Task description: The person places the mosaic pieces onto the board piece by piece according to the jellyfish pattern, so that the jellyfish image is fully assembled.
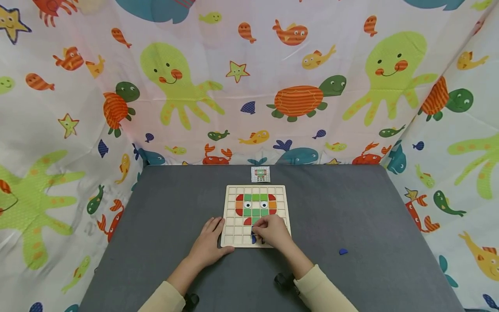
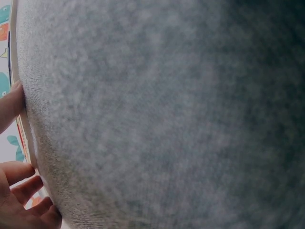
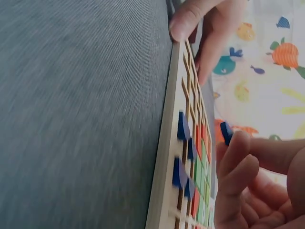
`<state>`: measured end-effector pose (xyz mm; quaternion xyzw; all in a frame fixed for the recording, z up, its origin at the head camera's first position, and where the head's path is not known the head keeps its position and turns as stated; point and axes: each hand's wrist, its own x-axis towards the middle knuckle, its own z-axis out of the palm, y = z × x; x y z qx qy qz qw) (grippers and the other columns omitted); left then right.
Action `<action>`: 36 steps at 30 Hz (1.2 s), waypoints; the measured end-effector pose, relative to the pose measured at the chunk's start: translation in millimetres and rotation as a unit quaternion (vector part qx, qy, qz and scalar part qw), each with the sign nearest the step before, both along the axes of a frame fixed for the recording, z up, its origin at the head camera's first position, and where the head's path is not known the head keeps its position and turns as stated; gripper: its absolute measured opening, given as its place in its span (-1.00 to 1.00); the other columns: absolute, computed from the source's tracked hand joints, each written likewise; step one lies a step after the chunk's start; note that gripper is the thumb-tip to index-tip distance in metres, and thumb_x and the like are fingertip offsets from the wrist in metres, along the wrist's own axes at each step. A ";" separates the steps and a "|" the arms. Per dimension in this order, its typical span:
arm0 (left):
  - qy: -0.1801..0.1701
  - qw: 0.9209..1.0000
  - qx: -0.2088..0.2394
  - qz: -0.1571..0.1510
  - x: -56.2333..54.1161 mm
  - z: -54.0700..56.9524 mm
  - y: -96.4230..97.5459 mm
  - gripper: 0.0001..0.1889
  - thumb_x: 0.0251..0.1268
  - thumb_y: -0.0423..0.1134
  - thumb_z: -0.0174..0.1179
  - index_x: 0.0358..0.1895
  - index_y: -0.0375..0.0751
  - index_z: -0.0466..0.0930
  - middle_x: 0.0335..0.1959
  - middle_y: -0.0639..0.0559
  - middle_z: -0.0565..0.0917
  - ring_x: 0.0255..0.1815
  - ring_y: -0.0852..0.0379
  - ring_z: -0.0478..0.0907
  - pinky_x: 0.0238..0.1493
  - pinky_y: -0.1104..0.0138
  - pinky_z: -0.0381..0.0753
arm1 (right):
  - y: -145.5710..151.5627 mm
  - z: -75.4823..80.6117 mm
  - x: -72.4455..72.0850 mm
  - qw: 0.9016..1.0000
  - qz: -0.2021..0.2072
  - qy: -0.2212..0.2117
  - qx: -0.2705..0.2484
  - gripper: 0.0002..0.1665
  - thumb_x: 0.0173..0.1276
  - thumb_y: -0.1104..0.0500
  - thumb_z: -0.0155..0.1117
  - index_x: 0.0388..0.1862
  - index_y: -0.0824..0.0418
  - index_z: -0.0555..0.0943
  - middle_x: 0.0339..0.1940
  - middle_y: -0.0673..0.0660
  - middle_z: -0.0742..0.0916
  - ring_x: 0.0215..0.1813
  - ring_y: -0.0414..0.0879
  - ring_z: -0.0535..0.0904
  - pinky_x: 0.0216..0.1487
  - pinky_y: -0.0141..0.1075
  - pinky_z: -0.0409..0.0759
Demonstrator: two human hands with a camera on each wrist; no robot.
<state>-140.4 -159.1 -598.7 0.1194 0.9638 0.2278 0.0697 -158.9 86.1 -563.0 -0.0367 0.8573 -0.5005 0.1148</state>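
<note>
A wooden grid board (image 1: 236, 238) lies on the grey table, partly filled with red, green, orange and blue pieces and two eye tiles. My right hand (image 1: 273, 230) is over its lower right part. In the right wrist view, that hand's thumb and finger pinch a small blue piece (image 3: 226, 132) above the board. Several blue pieces, one at the near edge (image 3: 179, 172), sit in the grid's near rows. My left hand (image 1: 208, 239) rests at the board's near left corner, fingers along the left side and thumb at the front edge.
A small picture card (image 1: 260, 174) with a gridded figure lies behind the board. One loose blue piece (image 1: 343, 251) is on the table to the right. A curtain (image 1: 257, 86) printed with sea animals surrounds the table's back and sides.
</note>
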 end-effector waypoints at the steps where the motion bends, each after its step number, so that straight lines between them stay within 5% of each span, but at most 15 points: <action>1: 0.000 1.000 -0.001 0.000 -0.1 -0.2 -0.4 0.04 0.10 0.21 0.46 0.57 -0.23 0.21 0.55 -0.15 0.27 0.61 -0.22 0.07 0.41 -0.09 0.38 | -3.6 -0.3 -1.2 1.000 -0.004 -0.001 -0.003 -0.88 0.33 0.22 0.43 -0.35 0.27 0.76 -0.56 0.20 0.77 -0.52 0.11 0.70 -0.58 -0.33 0.51; 9: 0.008 1.000 -0.005 -0.005 -1.4 -0.9 -1.6 0.03 0.10 0.22 0.45 0.56 -0.23 0.23 0.54 -0.17 0.28 0.60 -0.22 0.08 0.41 -0.09 0.37 | -29.0 -1.6 -6.0 0.997 -0.019 0.045 0.051 -0.89 0.31 0.24 0.43 -0.40 0.25 0.78 -0.66 0.00 0.71 -0.65 -0.22 0.56 -0.58 -0.32 0.50; 18: 0.004 1.000 -0.005 -0.002 -0.5 0.9 -0.6 0.03 0.09 0.20 0.47 0.56 -0.23 0.23 0.54 -0.16 0.29 0.60 -0.21 0.09 0.40 -0.09 0.38 | -43.2 -3.3 -5.7 0.988 -0.025 0.063 0.139 -0.70 0.27 0.29 0.38 -0.68 0.17 0.69 -0.81 -0.08 0.53 -0.72 -0.20 0.40 -0.69 -0.37 0.30; 31: -0.004 1.000 -0.002 -0.001 -0.6 1.6 -0.2 0.04 0.09 0.20 0.47 0.56 -0.22 0.22 0.55 -0.16 0.28 0.61 -0.22 0.08 0.41 -0.11 0.37 | -54.8 -6.7 -9.7 0.972 -0.033 0.079 0.221 -0.75 0.28 0.24 0.42 -0.61 0.11 0.71 -0.66 -0.04 0.65 -0.60 -0.15 0.48 -0.59 -0.29 0.39; 36: -0.006 1.000 -0.004 -0.001 -0.8 1.8 -0.2 0.03 0.10 0.21 0.46 0.57 -0.22 0.22 0.56 -0.16 0.27 0.61 -0.22 0.07 0.41 -0.10 0.36 | -55.4 -9.0 -12.1 0.974 -0.037 0.075 0.212 -0.73 0.28 0.24 0.43 -0.63 0.12 0.70 -0.67 -0.02 0.65 -0.59 -0.14 0.50 -0.58 -0.29 0.40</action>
